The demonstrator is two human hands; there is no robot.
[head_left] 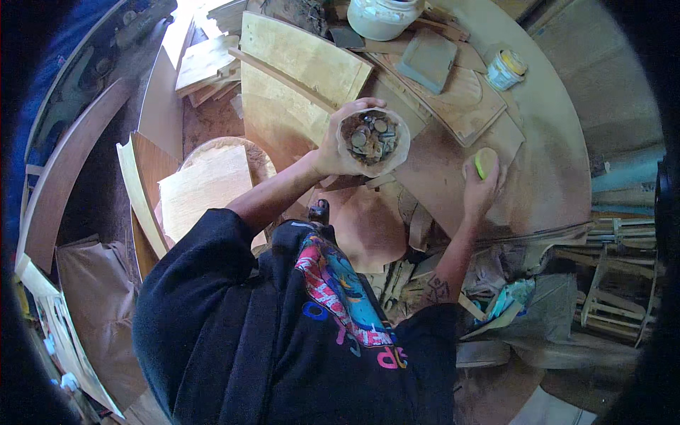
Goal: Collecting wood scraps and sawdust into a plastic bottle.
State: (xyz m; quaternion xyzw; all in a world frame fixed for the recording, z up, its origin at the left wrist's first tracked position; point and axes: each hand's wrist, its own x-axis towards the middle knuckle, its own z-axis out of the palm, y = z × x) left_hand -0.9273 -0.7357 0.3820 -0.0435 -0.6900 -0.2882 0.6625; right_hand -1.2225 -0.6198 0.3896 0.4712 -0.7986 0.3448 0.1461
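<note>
My left hand is wrapped round the side of a whitish, translucent round tub, its open top facing up. Inside lies a jumble of small metal hardware with rusty brown dust; the single pieces are too small to name surely. Off to the right, my right hand grips a small rounded tan piece with a lime-green part. Its kind cannot be made out. Both hands are above a dusty wooden work surface, well apart from each other.
Curved wooden panels lie ahead and to the left. Flat boards, a grey rectangular block, a white bucket and a small white-and-blue can stand at the far side. Wooden frames lean at the right.
</note>
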